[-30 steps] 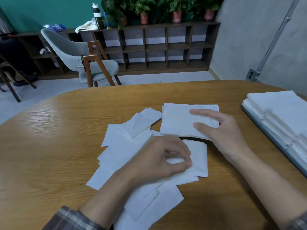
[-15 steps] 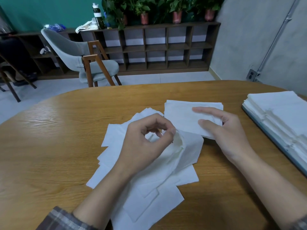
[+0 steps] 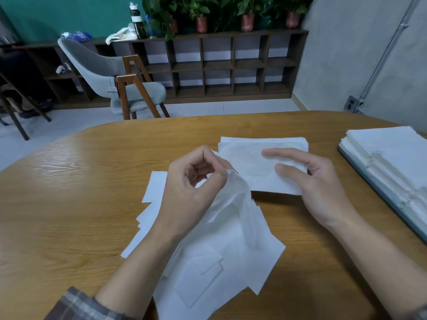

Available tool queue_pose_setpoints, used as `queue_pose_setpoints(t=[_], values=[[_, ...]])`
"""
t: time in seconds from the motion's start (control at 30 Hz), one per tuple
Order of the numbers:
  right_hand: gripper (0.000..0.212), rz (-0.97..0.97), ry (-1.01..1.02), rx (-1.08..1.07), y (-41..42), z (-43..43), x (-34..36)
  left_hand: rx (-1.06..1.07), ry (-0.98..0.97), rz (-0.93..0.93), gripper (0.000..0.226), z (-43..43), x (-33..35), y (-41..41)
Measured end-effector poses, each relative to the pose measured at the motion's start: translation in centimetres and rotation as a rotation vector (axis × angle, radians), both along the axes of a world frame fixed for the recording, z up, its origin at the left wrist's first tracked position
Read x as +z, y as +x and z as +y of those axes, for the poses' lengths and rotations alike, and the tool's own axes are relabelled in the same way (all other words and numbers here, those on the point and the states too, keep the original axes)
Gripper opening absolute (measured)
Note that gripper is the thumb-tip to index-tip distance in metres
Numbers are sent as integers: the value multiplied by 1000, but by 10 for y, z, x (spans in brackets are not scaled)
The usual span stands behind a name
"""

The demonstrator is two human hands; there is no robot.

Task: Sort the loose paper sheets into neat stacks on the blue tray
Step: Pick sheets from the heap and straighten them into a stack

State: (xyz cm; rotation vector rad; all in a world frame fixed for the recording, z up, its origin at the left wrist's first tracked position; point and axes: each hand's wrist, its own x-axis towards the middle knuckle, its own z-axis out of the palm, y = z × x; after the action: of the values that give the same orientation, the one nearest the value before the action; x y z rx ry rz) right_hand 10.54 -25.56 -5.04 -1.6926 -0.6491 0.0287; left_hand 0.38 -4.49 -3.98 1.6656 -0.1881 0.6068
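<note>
Left hand (image 3: pixel 191 185) was raised off the wooden table (image 3: pixel 69 192), thumb and forefinger closed in a pinch on the top corner of one white sheet (image 3: pixel 233 204); the other fingers were curled loosely behind. A second earlier this hand lay low on the loose pile (image 3: pixel 208 269), nipping the same sheet near the pile's right side; half a second earlier it had begun to lift. It had since come up and away from the body, and the sheet hung crumpled from the pinch, its lower part still draped on the pile. The pinched corner now stood just beside the near left corner of the small stack (image 3: pixel 249 155); whether it touched I could not tell. Right hand (image 3: pixel 316 181) had kept its place across all three moments: fingers nearly straight, index finger and thumb laid flat on top of the small stack, holding it down and gripping nothing. The loose pile lay fanned out on the table under and in front of the left forearm, sheets overlapping at odd angles. The blue tray (image 3: pixel 379 192) sat at the right edge of the table, well apart from both hands, with the sorted stacks (image 3: pixel 392 158) of white sheets on it, unchanged.
</note>
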Motion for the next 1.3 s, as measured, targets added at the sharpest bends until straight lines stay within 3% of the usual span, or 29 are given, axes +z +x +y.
queue_pose_setpoints(t=[0.1,0.27,0.37,0.47,0.53,0.6,0.67,0.73,0.8,0.97,1.13,1.3], values=[[20,45,35,102,-1,2,-3,118,8,75,12,-4,2,2],[49,120,-28,255,-1,3,-5,282,-71,248,17,2,-2,9],[37,202,-19,352,-7,3,-3,323,-176,387,26,4,-6,13],[16,185,-13,237,-12,7,-2,240,-278,523,31,5,-7,15],[10,175,10,112,-12,9,-3,176,-297,586,31,4,-6,14],[11,166,10,55,-11,10,-4,150,-269,626,46,4,-4,13],[11,189,15,42,-10,9,-4,121,-227,602,57,4,-1,12],[13,221,36,56,-9,9,-3,128,-131,532,41,2,0,9],[25,257,68,110,-10,9,-3,147,-88,468,40,0,-3,9],[49,290,125,176,-8,8,-4,163,-170,400,43,-3,-10,11],[55,299,144,191,-7,8,-3,81,-274,383,41,-1,-10,12],[54,262,121,190,-12,11,-3,92,-222,350,33,-5,-13,11]])
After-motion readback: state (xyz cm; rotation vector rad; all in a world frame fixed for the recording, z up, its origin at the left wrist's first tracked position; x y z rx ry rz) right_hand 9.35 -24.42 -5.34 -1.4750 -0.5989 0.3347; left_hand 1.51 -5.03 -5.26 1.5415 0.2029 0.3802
